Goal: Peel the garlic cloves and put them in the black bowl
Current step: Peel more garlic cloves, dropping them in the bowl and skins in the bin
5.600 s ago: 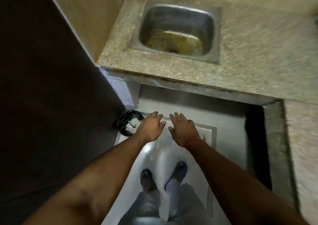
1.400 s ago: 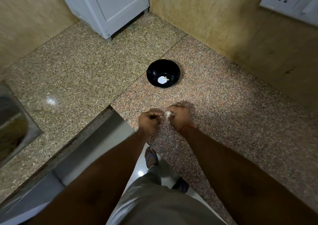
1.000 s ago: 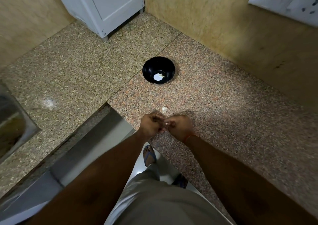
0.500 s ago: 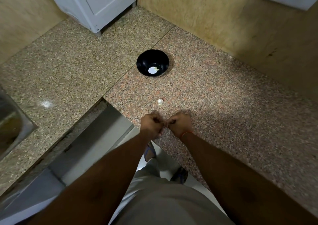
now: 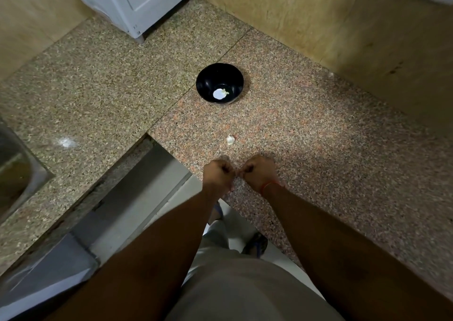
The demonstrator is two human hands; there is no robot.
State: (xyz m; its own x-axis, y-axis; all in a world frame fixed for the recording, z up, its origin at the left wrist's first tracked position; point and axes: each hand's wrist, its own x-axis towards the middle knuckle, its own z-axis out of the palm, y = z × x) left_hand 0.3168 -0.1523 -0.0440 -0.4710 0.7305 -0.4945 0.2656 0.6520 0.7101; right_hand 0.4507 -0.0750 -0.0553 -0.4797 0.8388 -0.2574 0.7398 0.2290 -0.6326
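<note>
While the left hand [image 5: 219, 175] and right hand [image 5: 257, 172] hover knuckle to knuckle over the near edge of the granite surface [image 5: 318, 149], both have curled fingers; whatever they pinch is too small to identify. One garlic clove [image 5: 230, 139] lies on the surface just beyond them. Farther back stands the black bowl [image 5: 220, 83], containing one pale piece.

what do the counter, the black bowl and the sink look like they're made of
Counter: polished speckled stone, likely granite, with a grainy pink-grey pattern and a light glint.
Black bowl: smooth and glossy with faint highlights on its wall; plastic, melamine or glazed ceramic, hard to tell which.
Sink: dull grey metal, probably stainless steel, only partly in view.
</note>
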